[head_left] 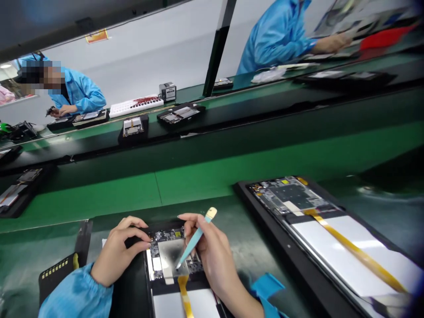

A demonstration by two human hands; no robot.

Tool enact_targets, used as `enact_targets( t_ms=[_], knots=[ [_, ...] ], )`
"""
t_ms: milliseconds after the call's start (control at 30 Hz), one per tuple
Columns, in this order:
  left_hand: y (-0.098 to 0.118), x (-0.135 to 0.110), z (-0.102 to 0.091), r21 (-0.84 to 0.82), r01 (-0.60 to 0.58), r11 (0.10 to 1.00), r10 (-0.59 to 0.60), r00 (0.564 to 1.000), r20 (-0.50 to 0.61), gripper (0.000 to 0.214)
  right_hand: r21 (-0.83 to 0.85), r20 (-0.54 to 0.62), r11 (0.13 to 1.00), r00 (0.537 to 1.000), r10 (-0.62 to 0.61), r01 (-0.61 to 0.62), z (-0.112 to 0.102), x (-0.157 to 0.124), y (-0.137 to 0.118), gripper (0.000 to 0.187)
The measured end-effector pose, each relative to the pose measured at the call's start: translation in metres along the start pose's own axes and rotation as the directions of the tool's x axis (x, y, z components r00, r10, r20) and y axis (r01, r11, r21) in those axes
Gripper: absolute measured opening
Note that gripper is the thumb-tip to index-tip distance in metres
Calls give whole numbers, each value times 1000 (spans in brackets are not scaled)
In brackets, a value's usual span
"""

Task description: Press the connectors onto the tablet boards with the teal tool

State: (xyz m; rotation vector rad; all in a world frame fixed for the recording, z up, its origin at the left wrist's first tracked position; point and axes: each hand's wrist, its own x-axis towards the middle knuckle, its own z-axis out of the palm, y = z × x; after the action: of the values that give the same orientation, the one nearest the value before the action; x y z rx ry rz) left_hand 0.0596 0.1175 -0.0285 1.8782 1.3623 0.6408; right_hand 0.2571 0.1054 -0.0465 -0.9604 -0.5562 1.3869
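In front of me lies an opened tablet (170, 260), its circuit board, metal shield and white battery exposed, with an orange flat cable (183, 293) running down the middle. At the board's upper left edge, my left hand (121, 247) has thumb and forefinger pressed together; whatever sits between the tips is too small to make out. My right hand (213, 251) grips light blue tweezers (195, 238), slanted with the points down at the metal shield. Whether the points touch it I cannot tell. My right palm partly covers the board's right side.
A larger-looking opened tablet (351, 247) rests on a black tray at right. A black piece with yellow squares (58, 274) is by my left sleeve. Beyond, a raised black conveyor carries several opened tablets (133, 126). Two co-workers in blue (82, 90) work across it.
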Motion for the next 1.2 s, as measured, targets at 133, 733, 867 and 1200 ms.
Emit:
enact_targets(
  t_ms=[133, 733, 867, 1200],
  knots=[
    [-1, 0, 3, -45, 36, 998, -37, 998, -40, 8, -5, -7, 1000, 1000, 13, -13, 0, 0, 0, 44],
    [-5, 8, 1, -196, 47, 980, -47, 999, 2, 10, -46, 11, 999, 1000, 7, -6, -1, -1, -1, 41],
    [-1, 7, 1, -165, 40, 985, -38, 999, 15, 11, -51, 0, 999, 1000, 10, -10, 0, -1, -1, 40],
    [-4, 11, -1, -157, 16, 987, -9, 999, 47, 8, -72, 8, 997, 1000, -16, 17, 0, -1, -2, 38]
  ],
)
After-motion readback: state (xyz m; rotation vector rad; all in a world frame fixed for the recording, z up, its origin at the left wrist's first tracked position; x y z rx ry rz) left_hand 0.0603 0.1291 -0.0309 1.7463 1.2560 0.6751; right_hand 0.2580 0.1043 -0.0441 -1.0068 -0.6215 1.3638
